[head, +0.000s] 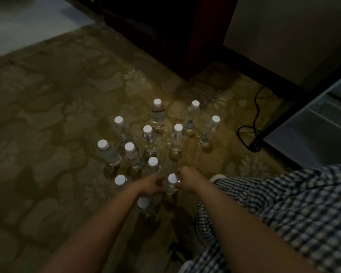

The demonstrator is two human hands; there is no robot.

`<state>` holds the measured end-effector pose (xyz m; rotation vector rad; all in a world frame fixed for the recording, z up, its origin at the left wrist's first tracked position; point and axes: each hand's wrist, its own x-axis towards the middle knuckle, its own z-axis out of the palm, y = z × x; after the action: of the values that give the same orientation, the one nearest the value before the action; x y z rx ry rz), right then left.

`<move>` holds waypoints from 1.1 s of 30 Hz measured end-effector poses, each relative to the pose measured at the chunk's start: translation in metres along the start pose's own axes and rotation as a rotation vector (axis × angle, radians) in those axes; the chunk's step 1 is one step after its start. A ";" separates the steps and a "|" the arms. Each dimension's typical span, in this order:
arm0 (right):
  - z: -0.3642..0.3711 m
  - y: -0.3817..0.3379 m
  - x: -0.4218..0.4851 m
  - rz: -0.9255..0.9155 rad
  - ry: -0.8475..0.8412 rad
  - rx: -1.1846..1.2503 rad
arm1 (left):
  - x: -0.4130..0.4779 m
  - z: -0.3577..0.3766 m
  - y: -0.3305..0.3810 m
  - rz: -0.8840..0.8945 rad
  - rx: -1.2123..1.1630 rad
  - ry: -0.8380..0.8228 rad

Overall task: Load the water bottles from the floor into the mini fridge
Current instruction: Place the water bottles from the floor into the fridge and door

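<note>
A: What are the hands doing?
B: The left hand (150, 185) and right hand (187, 179) both curl round one water bottle (170, 187), white-capped, upright on the carpet (57, 125).
A: And the rest?
B: Eleven other bottles (149, 140) stand close around it, capped, clear water inside. The mini fridge (307, 131) is open at the right, well apart, pale shelves showing. A black cable (253, 133) lies between. The person's checked clothing (283, 203) fills the lower right.

The bottles (149, 141) are clear with white caps (147, 129). The carpet (53, 107) is brownish gold with flowers. My clothes (295, 209) have dark and white checks
</note>
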<state>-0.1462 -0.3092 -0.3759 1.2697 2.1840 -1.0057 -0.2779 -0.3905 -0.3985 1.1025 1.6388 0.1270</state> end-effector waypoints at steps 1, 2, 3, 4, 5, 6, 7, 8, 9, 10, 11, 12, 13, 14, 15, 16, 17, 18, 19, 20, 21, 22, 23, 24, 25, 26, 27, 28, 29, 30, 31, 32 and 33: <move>0.004 -0.001 0.004 0.002 0.001 -0.005 | 0.004 0.002 -0.003 0.006 -0.014 -0.001; 0.007 -0.003 0.008 0.004 0.000 -0.009 | 0.008 0.003 -0.007 0.003 -0.032 -0.002; 0.011 -0.004 0.012 0.007 -0.002 -0.012 | 0.012 0.005 -0.009 0.001 -0.051 -0.005; 0.014 -0.005 0.016 0.019 -0.005 -0.013 | 0.015 0.007 -0.011 -0.003 -0.061 0.001; 0.017 -0.007 0.019 0.035 -0.003 -0.011 | 0.016 0.008 -0.011 -0.003 -0.074 0.011; 0.020 -0.008 0.022 0.052 0.002 -0.009 | 0.019 0.009 -0.011 -0.003 -0.093 0.022; 0.022 -0.008 0.025 0.067 0.008 -0.007 | 0.021 0.010 -0.012 0.006 -0.121 0.035; 0.025 -0.008 0.027 0.074 0.012 -0.008 | 0.023 0.010 -0.013 0.005 -0.145 0.044; 0.026 -0.008 0.028 0.073 0.014 -0.011 | 0.024 0.010 -0.013 0.006 -0.160 0.047; 0.027 -0.009 0.028 0.070 0.015 -0.014 | 0.024 0.009 -0.013 0.007 -0.170 0.048; 0.027 -0.009 0.028 0.068 0.017 -0.017 | 0.024 0.008 -0.014 0.007 -0.177 0.046; 0.026 -0.010 0.028 0.063 0.027 -0.023 | 0.024 0.008 -0.014 0.006 -0.191 0.041; 0.025 -0.010 0.027 0.055 0.043 -0.029 | 0.024 0.007 -0.014 0.012 -0.207 0.035; 0.023 -0.010 0.025 0.040 0.060 -0.031 | 0.022 0.006 -0.013 0.015 -0.212 0.026; 0.019 -0.011 0.022 0.019 0.074 -0.033 | 0.020 0.004 -0.012 0.022 -0.208 0.018; 0.014 -0.012 0.019 -0.008 0.081 -0.039 | 0.019 0.003 -0.012 0.028 -0.208 0.015; 0.009 -0.012 0.015 -0.043 0.082 -0.043 | 0.017 0.002 -0.012 0.035 -0.213 0.011; 0.004 -0.013 0.011 -0.077 0.079 -0.045 | 0.014 0.001 -0.012 0.040 -0.224 0.007; -0.003 -0.014 0.007 -0.106 0.081 -0.038 | 0.012 -0.001 -0.011 0.042 -0.235 0.006; -0.011 -0.016 0.002 -0.129 0.082 -0.026 | 0.010 -0.002 -0.010 0.049 -0.246 0.009; -0.020 -0.017 -0.002 -0.156 0.084 -0.014 | 0.007 -0.003 -0.007 0.059 -0.250 0.015; -0.031 -0.018 -0.008 -0.187 0.088 -0.010 | 0.004 -0.005 -0.002 0.079 -0.253 0.027; -0.041 -0.020 -0.015 -0.220 0.093 -0.013 | 0.000 -0.007 0.005 0.106 -0.261 0.045; -0.052 -0.023 -0.022 -0.256 0.096 -0.027 | -0.005 -0.010 0.013 0.132 -0.277 0.059; -0.062 -0.026 -0.030 -0.292 0.100 -0.047 | -0.009 -0.012 0.021 0.157 -0.295 0.070; -0.070 -0.028 -0.038 -0.324 0.111 -0.062 | -0.015 -0.014 0.027 0.196 -0.306 0.092; -0.078 -0.029 -0.048 -0.352 0.134 -0.067 | -0.022 -0.016 0.036 0.242 -0.304 0.120; -0.085 -0.029 -0.058 -0.374 0.156 -0.063 | -0.028 -0.018 0.044 0.286 -0.307 0.151; -0.089 -0.031 -0.066 -0.393 0.172 -0.054 | -0.033 -0.021 0.047 0.315 -0.319 0.172; -0.094 -0.032 -0.075 -0.410 0.198 -0.042 | -0.039 -0.024 0.054 0.345 -0.326 0.187; -0.099 -0.031 -0.084 -0.425 0.229 -0.024 | -0.045 -0.028 0.061 0.362 -0.328 0.186; -0.105 -0.029 -0.094 -0.439 0.262 -0.001 | -0.051 -0.033 0.070 0.374 -0.325 0.179; -0.111 -0.026 -0.103 -0.452 0.297 0.025 | -0.056 -0.039 0.080 0.377 -0.305 0.165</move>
<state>-0.1180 -0.2916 -0.2264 1.0065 2.7790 -1.0617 -0.2646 -0.3686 -0.2968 1.1727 1.4761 0.7066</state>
